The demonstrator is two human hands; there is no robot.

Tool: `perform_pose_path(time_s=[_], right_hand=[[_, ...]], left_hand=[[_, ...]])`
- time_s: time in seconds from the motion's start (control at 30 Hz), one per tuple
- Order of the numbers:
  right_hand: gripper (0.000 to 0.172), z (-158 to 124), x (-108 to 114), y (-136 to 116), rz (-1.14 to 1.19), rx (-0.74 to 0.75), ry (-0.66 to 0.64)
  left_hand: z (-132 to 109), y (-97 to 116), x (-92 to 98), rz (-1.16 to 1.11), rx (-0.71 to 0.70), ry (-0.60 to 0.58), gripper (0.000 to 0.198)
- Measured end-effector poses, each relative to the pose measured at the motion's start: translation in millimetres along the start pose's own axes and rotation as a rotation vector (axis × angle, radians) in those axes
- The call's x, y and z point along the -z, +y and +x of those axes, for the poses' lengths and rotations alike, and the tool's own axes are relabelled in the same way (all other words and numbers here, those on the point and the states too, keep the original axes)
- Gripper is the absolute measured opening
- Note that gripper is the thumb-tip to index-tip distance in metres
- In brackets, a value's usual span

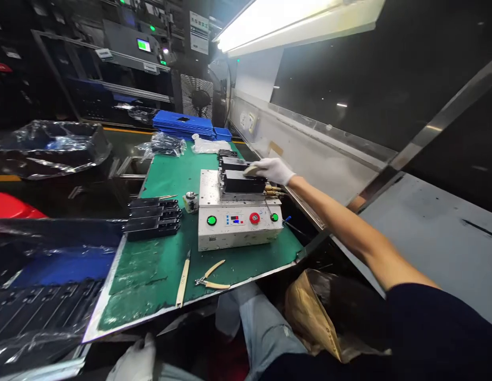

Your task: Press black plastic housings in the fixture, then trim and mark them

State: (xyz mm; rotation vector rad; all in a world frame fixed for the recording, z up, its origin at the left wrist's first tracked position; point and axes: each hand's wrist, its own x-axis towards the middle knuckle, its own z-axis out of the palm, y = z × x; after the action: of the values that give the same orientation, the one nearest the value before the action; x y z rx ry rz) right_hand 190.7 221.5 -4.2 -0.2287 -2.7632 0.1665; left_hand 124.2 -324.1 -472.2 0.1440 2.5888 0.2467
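Observation:
My right hand (276,170), in a white glove, reaches over the white machine (240,230) with green buttons, a red button and a small display. Its fingers are closed on a pale flat piece (251,170), whose kind I cannot make out. That piece is over the black block (243,183) on top of the machine; a second black block (234,163) lies behind. Below the table's front edge, near my lap, is my left hand (135,362), also gloved. It is blurred and partly cut off, so its fingers are unclear.
On the green table (166,177) are black parts (152,217), a small metal-topped container (190,202), a cream-handled knife (184,280) and nippers (213,276). Blue sheets (184,124) are stacked at the back. A lined bin of black parts (43,309) stands left; a paper bag (311,312) below.

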Motion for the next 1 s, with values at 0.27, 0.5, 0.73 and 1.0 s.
perform_pose_path(time_s=[0.27, 0.5, 0.73, 1.0], right_hand=[[0.04, 42, -3, -44, -0.133, 0.143, -0.134], [0.033, 101, 7, -139, -0.512, 0.274, -0.585], [0.022, 111, 3, -129, -0.511, 0.254, -0.548], [0.013, 137, -79, -156, -0.659, 0.188, -0.712]], left_hand=[[-10, -7, 2.8, -0.201, -0.027, 0.095, 0.071], [-9, -15, -12.1, -0.163, -0.11, 0.173, 0.066], [-7, -9, -10.8, -0.124, -0.114, 0.17, 0.065], [-13, -7, -7.6, -0.08, -0.089, 0.233, 0.059]])
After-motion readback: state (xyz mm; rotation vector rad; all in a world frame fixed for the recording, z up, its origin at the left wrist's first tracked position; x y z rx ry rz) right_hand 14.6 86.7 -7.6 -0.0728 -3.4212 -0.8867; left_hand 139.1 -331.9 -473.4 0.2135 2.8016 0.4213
